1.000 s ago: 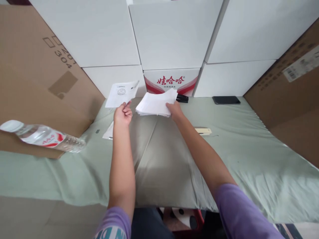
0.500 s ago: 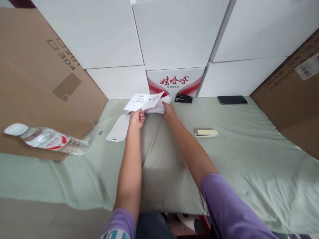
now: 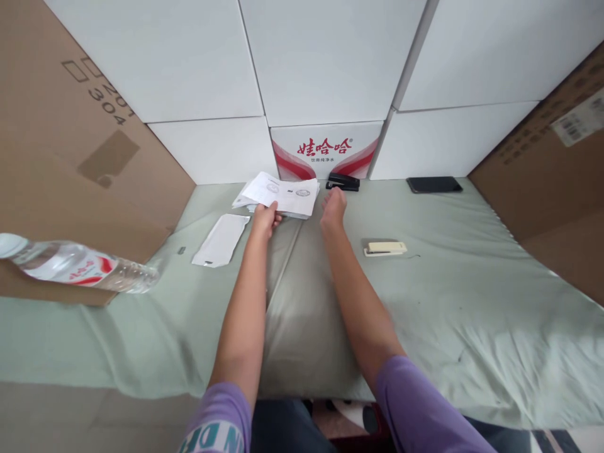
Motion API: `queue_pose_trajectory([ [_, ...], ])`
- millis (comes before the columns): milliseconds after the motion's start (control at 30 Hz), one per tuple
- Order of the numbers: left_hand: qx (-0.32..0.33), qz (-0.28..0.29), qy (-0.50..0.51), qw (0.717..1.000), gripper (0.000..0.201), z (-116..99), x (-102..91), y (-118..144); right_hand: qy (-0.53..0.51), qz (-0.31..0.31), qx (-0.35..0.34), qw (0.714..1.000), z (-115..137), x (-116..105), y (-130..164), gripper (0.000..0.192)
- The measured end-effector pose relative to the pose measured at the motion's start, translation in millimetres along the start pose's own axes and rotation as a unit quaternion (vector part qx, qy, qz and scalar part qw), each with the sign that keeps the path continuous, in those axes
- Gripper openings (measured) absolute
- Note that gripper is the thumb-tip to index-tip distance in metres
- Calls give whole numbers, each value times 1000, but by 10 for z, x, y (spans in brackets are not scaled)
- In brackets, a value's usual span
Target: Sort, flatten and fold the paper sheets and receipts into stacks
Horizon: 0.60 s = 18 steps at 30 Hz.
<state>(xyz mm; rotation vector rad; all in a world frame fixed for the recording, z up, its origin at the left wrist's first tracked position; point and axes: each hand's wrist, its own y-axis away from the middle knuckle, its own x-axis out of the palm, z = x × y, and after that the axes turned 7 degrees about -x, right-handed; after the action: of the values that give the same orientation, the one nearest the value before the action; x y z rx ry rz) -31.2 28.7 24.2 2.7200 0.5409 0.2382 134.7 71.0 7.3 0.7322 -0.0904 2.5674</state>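
Observation:
My left hand [image 3: 267, 219] pinches the near edge of a stack of printed paper slips [image 3: 283, 196]; the top slip bears round and oval stamps. My right hand [image 3: 333, 205] is off the papers, just to their right, with its fingers curled in. Whether anything lies inside those fingers is hidden. A black stapler [image 3: 343, 182] lies right behind my right hand; I cannot tell if they touch. A flat white packet [image 3: 221, 240] rests to the left of my left hand. A cream stapler [image 3: 385, 248] lies further right and nearer to me.
White boxes [image 3: 325, 63] form a wall along the back. Brown cartons stand at the left [image 3: 113, 207] and right [image 3: 533, 207]. A water bottle [image 3: 85, 264] is at the left, a black phone [image 3: 434, 184] at the back right. Green cloth [image 3: 425, 340] covers the surface.
My right hand has let go of the papers and moved right, toward the black stapler. The raised top slip now lies flatter over the stack in my left hand.

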Motion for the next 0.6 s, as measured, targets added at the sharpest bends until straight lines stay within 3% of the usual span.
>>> queue_pose_trajectory([
  [100, -9, 25, -36, 999, 10, 37, -9, -22, 28, -48, 28, 998, 256, 9, 59, 24],
  [333, -35, 55, -42, 997, 17, 68, -27, -49, 31, -11, 5, 999, 601, 66, 348, 12],
  [467, -37, 47, -59, 996, 18, 108, 14, -62, 57, 62, -40, 996, 612, -20, 732, 8],
  [600, -33, 27, -90, 995, 24, 116, -1, -92, 111, 170, -73, 977, 375, -268, 1239, 5],
])
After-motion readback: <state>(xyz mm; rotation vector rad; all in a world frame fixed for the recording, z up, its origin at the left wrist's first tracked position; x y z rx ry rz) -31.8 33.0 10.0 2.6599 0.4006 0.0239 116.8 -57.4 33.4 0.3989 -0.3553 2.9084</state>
